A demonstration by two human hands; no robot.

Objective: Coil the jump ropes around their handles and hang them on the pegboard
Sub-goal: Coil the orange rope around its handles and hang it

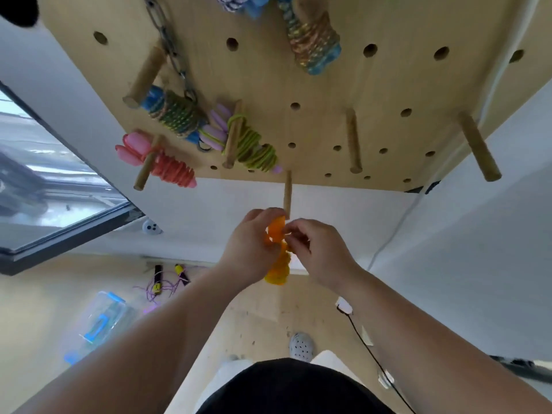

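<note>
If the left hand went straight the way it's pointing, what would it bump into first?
Most likely the bare wooden peg sticking out just above the orange jump rope that the left hand holds. Depth is hard to judge, so it might pass beside it and reach the pegboard.

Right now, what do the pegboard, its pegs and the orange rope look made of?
Pegboard: pale wood, likely plywood, matt with faint grain. Pegs: round wooden dowels, darker, unvarnished-looking. Orange jump rope: probably plastic; it looks glossy and slightly translucent.

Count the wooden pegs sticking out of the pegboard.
6 pegs: upper left, lower left, left of centre, bottom centre, right of centre, far right. More may be hidden above.
</note>
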